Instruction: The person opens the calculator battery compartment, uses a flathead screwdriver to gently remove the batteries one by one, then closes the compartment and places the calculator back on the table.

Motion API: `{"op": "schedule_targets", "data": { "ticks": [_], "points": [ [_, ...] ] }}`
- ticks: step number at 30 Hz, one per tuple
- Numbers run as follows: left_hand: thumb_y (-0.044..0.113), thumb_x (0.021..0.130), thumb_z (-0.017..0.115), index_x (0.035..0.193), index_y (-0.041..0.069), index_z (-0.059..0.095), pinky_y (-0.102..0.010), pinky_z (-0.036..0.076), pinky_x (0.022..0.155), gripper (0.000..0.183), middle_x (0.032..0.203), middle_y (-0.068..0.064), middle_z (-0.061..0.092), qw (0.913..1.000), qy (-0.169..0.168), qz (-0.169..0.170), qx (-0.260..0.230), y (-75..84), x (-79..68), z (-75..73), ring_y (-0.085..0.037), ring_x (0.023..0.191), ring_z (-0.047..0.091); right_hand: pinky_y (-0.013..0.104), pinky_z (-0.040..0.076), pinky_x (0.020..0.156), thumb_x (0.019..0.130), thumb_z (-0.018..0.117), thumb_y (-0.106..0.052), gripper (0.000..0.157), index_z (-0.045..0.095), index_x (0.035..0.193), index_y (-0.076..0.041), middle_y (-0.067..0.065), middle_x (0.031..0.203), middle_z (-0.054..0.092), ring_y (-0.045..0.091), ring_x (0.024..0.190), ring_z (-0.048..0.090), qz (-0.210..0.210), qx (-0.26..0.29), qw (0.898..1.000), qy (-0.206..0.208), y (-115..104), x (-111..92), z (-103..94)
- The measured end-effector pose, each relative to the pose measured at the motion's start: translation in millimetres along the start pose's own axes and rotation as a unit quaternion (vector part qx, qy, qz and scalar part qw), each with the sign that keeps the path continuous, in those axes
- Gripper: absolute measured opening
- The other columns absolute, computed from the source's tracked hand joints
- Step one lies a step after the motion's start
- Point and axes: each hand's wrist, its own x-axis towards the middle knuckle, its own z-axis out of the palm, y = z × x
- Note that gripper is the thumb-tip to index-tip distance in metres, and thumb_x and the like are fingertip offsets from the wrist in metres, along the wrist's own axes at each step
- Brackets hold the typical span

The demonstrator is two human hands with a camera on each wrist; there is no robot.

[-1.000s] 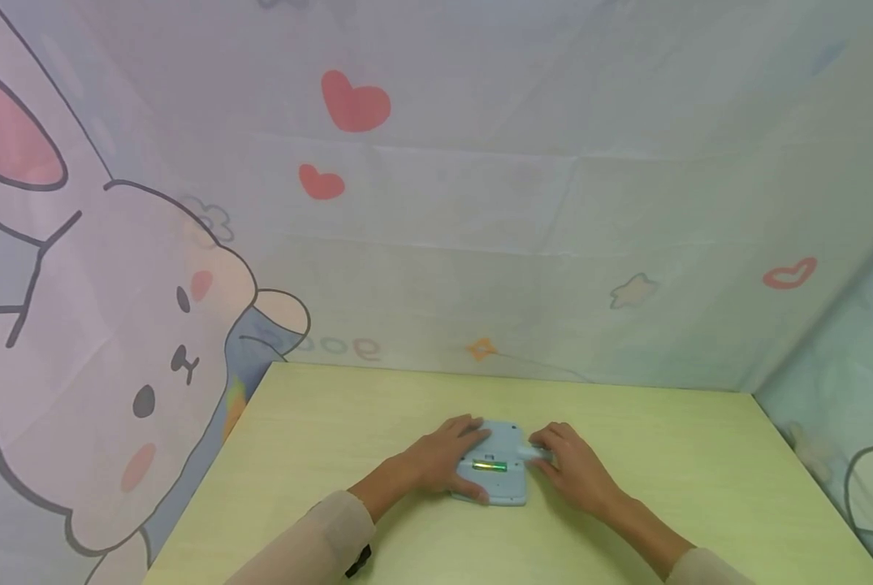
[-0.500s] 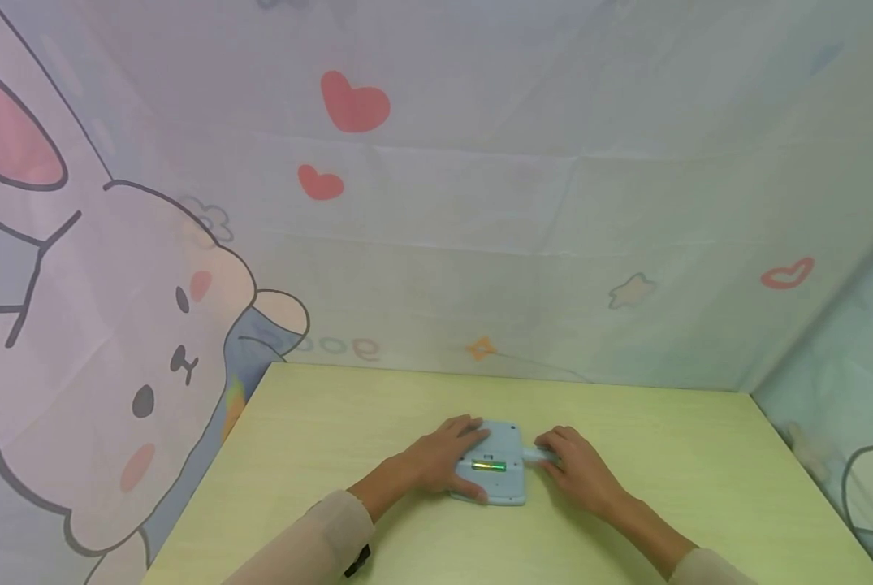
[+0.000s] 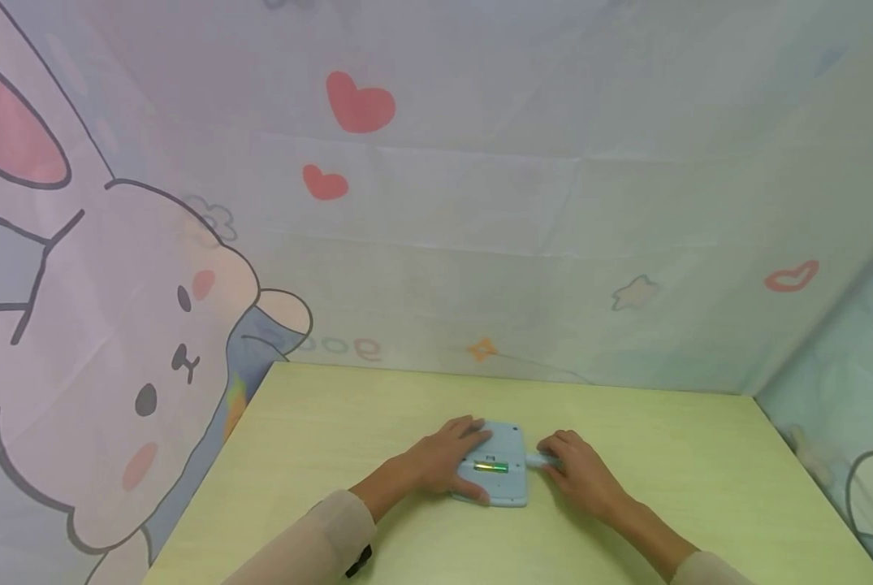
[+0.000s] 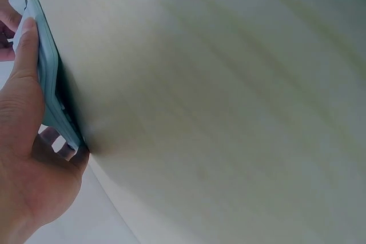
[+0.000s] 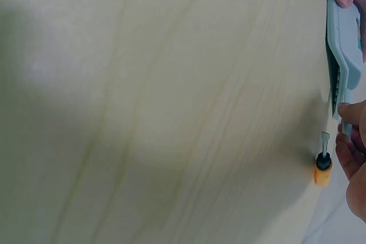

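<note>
A pale blue calculator (image 3: 507,485) lies face down on the table, with a green-and-gold battery (image 3: 490,467) showing in its open back. My left hand (image 3: 442,457) grips its left side, fingers spread over the back and thumb by the near edge. In the left wrist view, the calculator (image 4: 48,64) stands edge-on against the thumb and fingers. My right hand (image 3: 581,473) pinches a small pale blue battery cover (image 3: 537,460) just off the right edge. The right wrist view has that cover (image 5: 347,128) between thumb and fingertips, close to the calculator's end.
A screwdriver with an orange handle (image 5: 323,174) lies on the table near my right hand in the right wrist view. The light wooden table (image 3: 334,422) meets a printed cloth backdrop (image 3: 443,309) at its far edge. A dark cable loop (image 3: 850,496) hangs at the right.
My right hand has shifted slightly right and toward me with the battery cover. My left hand and the calculator have stayed in place.
</note>
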Motion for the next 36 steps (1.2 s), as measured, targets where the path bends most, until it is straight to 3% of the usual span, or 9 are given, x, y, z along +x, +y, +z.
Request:
{"op": "schedule_targets", "data": {
  "ticks": [36],
  "points": [
    [0.085,0.071,0.057,0.158,0.028,0.026,-0.049,0.040,0.108,0.108,0.164,0.002,0.018,0.9998,0.005,0.011,0.016,-4.5,2.0,6.0,-0.024,0.151,0.015,0.031,0.054,0.080,0.080,0.082,-0.005,0.021,0.074,0.100,-0.008,-0.004,0.100,0.064,0.012,0.094,0.055,-0.001,-0.001,1.000,-0.007,9.3,-2.7,6.6]
  ]
}}
